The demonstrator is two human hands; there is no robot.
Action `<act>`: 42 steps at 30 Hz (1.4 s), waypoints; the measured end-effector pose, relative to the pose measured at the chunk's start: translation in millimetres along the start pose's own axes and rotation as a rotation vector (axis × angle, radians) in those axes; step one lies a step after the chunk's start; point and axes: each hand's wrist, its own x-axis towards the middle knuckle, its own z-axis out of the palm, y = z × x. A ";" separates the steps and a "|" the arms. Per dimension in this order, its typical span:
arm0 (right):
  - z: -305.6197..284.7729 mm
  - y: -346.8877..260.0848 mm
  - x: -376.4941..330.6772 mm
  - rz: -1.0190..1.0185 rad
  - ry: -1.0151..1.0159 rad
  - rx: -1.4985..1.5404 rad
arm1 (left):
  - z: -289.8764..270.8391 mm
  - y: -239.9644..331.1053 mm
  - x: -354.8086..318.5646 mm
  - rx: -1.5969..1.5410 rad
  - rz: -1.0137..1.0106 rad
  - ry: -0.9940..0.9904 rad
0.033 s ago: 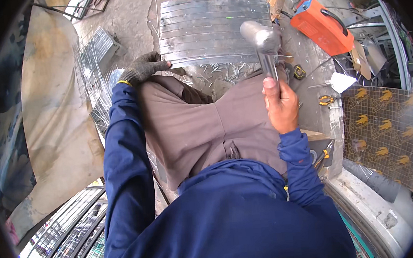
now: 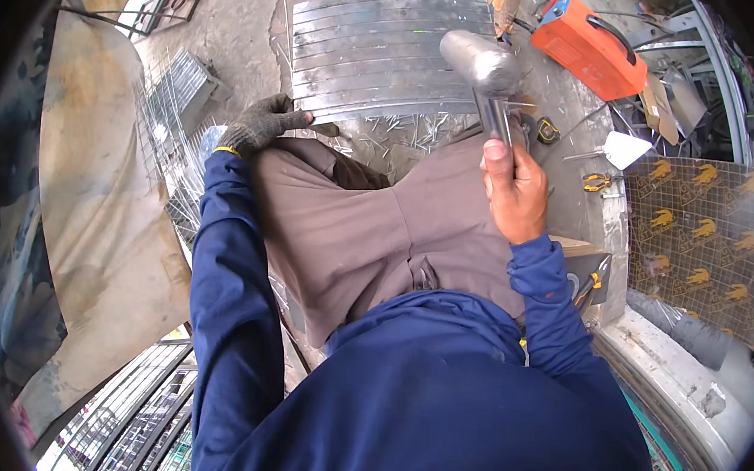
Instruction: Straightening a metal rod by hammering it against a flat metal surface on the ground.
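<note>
A silvery metal hammer [image 2: 480, 61] with a thick rounded head is raised in front of me on the right. My bare right hand [image 2: 517, 187] is closed round its metal handle, thumb along the shaft. Beyond my knees lies a grey slatted metal panel [image 2: 381, 58] of long flat strips side by side, with a small green mark on it. My left hand [image 2: 260, 125], in a dark knit glove with one fingertip bare, holds the panel's near left corner. The hammer head overlaps the panel's right part in the view and hides some of it.
Thin metal offcuts [image 2: 418, 133] litter the floor between my knees and the panel. At the right stand an orange machine [image 2: 588, 49] with a black handle, a tape measure [image 2: 548, 131], yellow-handled pliers [image 2: 597, 183] and a patterned board [image 2: 705, 245]. A stained sheet [image 2: 99, 195] hangs at left.
The hammer head has shifted slightly to the right and looks a little larger. My right hand has barely moved, and the left hand stays at the panel's corner.
</note>
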 end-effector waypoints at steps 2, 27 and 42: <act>3.8 -3.3 1.0 -0.061 0.038 0.063 | -0.5 -3.3 1.6 0.098 -0.056 0.001; 11.7 39.3 11.5 0.006 -0.060 -0.196 | -1.8 -14.4 13.0 0.151 -0.032 0.002; -9.5 31.2 4.7 0.088 -0.091 -0.086 | 2.6 5.3 -9.9 0.083 0.011 0.048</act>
